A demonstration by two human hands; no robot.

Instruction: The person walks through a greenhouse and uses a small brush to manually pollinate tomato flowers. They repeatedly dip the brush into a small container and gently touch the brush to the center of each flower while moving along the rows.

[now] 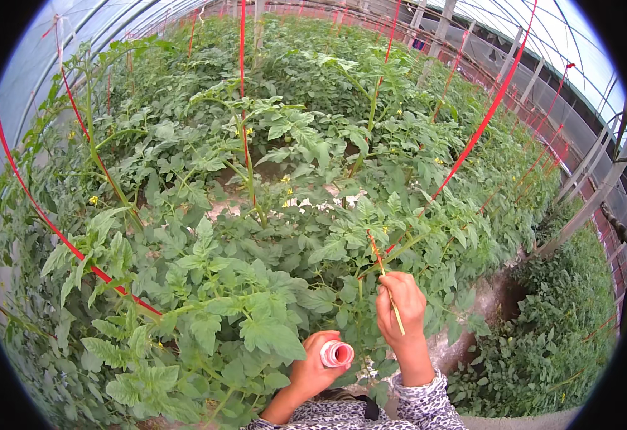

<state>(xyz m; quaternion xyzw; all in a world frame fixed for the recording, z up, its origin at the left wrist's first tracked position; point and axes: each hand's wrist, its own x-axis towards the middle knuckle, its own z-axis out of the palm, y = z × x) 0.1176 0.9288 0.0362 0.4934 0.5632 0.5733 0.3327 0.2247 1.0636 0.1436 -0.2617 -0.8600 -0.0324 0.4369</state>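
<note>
My left hand (315,367) is wrapped round a small open bottle (336,354), whose mouth faces up and shows pink-red inside. To its right and a little farther off, my right hand (402,307) pinches a thin stick (397,315), perhaps a slender brush. The stick is pale yellow at its near end and reddish toward the far end, which points into the leaves of a tomato plant (342,247). Whether that tip touches a flower or stem is too small to tell. Leaves also crowd close to my left hand.
Red strings (486,122) run up from the plants, one slanting at the left (70,244). Dense rows of leafy plants with small yellow flowers (93,200) fill the greenhouse. Wooden posts (592,190) stand at the right, beside a strip of bare ground (489,304).
</note>
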